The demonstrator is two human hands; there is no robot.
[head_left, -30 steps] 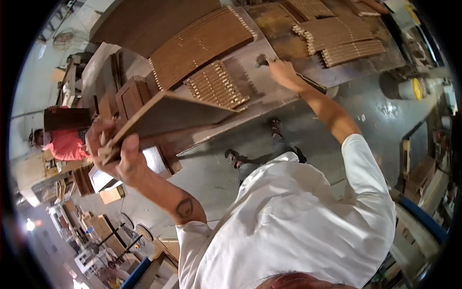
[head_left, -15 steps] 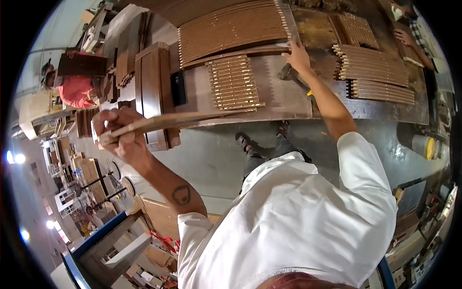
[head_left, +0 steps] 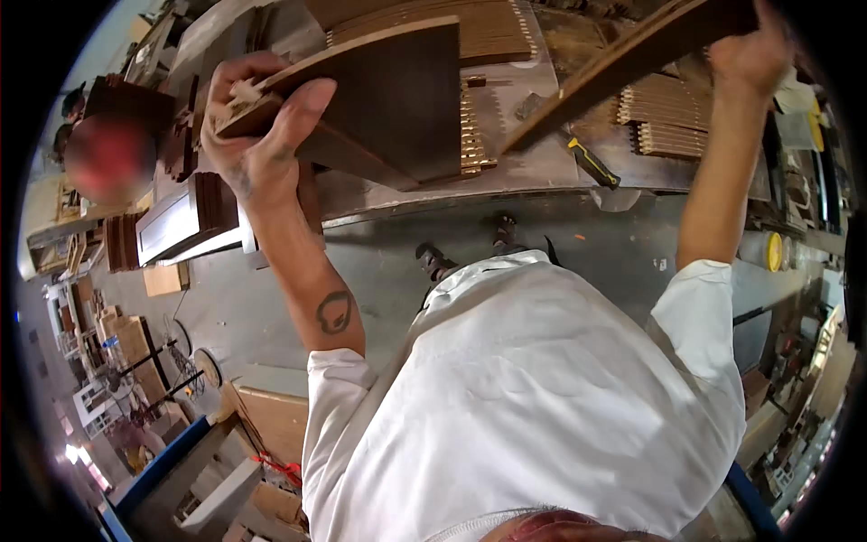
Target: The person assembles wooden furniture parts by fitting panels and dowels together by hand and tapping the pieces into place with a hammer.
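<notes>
My left hand (head_left: 262, 126) is closed round the end of a dark brown wooden panel (head_left: 397, 99), tilted above the bench, with a pale stepped end showing by my fingers. Whether this is one piece or several is unclear. At the right, my right hand (head_left: 751, 59) grips the far end of a long brown wooden board (head_left: 632, 63), raised and slanting down toward the middle of the bench. A hammer handle (head_left: 594, 164), yellow and black, lies under it, partly covered by the board.
The workbench (head_left: 542, 181) bears stacks of brown slats with pale ends (head_left: 673, 99) at the right and a wide stack (head_left: 497, 36) at the back. Another person in red (head_left: 113, 158) is at the far left. A yellow-lidded bucket (head_left: 772, 251) stands on the floor at right.
My right hand has lifted a board off the bench and moved right with it. My left hand has moved slightly right and forward, turning the panel's broad face into view.
</notes>
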